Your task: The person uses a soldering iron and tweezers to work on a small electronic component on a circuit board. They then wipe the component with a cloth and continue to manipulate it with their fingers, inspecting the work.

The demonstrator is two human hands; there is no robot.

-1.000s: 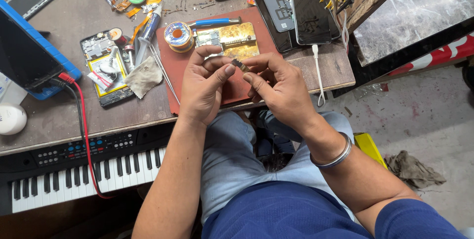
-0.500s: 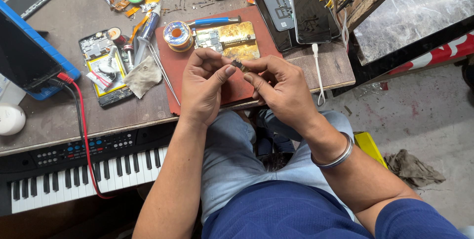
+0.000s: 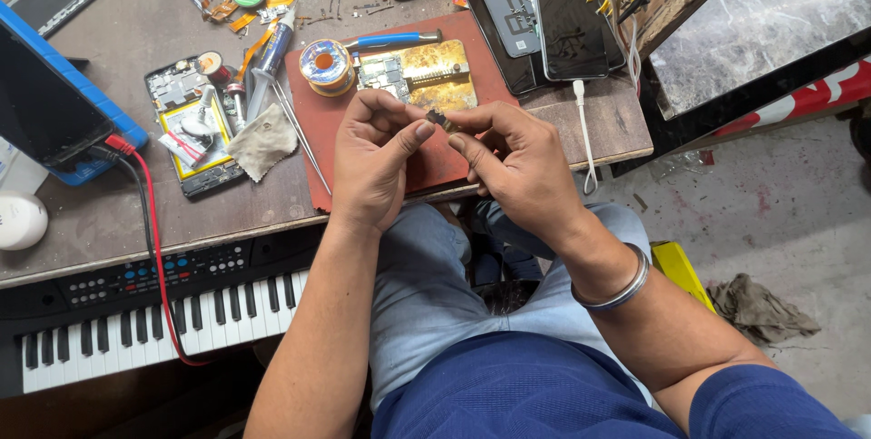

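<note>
Both my hands meet over the red-brown work mat (image 3: 313, 153) at the bench's front edge. Between the fingertips of my left hand (image 3: 374, 160) and my right hand (image 3: 515, 160) sits a tiny dark component (image 3: 439, 120), pinched from both sides. Its details are too small to make out. Just behind my fingers lies a gold circuit board holder (image 3: 426, 76) with a chip board in it, and a solder wire spool (image 3: 326, 65) stands to its left. A silver bangle (image 3: 619, 285) circles my right wrist.
An opened phone (image 3: 192, 126), a crumpled cloth (image 3: 261, 142), tweezers and a glue tube lie left of the mat. A blue-cased tablet (image 3: 50, 103) with red and black leads stands far left. A keyboard (image 3: 154, 312) sits below the bench. Phones (image 3: 564, 13) and wires are at back right.
My hands have stayed over the mat; the fingers shifted slightly around the small component, with my left thumb now pressing closer to it.
</note>
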